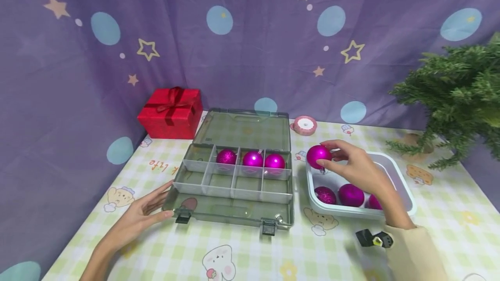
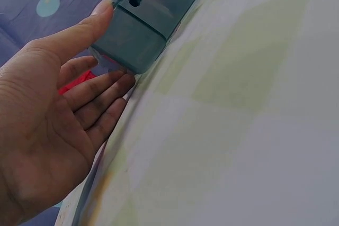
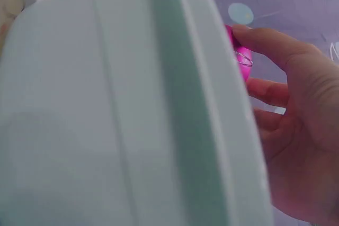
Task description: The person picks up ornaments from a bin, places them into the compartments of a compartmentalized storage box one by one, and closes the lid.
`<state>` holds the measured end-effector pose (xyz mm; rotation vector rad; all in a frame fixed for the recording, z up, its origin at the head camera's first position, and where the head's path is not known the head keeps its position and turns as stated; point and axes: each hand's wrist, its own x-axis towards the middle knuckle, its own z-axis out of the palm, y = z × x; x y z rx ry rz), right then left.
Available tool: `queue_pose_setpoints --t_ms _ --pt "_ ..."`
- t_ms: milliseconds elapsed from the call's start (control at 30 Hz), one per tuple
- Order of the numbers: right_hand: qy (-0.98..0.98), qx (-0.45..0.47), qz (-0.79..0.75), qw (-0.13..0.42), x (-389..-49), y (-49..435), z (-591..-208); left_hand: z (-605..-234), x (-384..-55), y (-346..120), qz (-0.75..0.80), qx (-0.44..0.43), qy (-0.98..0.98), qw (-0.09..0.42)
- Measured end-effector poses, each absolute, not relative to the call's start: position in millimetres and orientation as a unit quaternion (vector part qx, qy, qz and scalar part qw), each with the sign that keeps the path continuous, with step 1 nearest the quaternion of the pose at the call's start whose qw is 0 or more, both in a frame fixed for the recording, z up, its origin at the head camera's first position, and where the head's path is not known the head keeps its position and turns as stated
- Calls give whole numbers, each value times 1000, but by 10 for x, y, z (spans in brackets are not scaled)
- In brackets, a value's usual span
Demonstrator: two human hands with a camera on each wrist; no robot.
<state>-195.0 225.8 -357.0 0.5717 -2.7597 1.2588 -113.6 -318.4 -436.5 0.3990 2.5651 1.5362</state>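
My right hand pinches a shiny magenta Christmas ball between thumb and fingers, above the left rim of a pale plastic tub. In the right wrist view, the tub's wall hides much of that ball. Inside the tub lie a glittery ball, a matte one and another partly behind the wrist. To the left stands a grey see-through divider box, lid leaning back. Its back row holds a glittery ball and two shiny balls. My left hand touches the box's front left corner, fingers mostly straight.
A red gift box with a bow stands at the back left. Behind the divider box lies a pink ribbon roll. An artificial fir tree rises at the right, and a purple curtain hangs behind the table.
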Motion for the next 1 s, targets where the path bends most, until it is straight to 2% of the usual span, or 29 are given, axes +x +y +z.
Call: queue_pose_setpoints --t_ms 233,467,1000 --pt "-878 219 425 36 -2108 2033 -3541 -4379 -1118 -3173 509 126 849 61" --pt "-865 247 436 18 -2269 1798 -3541 -4394 -1102 -3167 502 130 853 50" --pt "-851 278 446 3 -2442 1257 -3504 -4378 -1116 -3182 502 133 853 51"
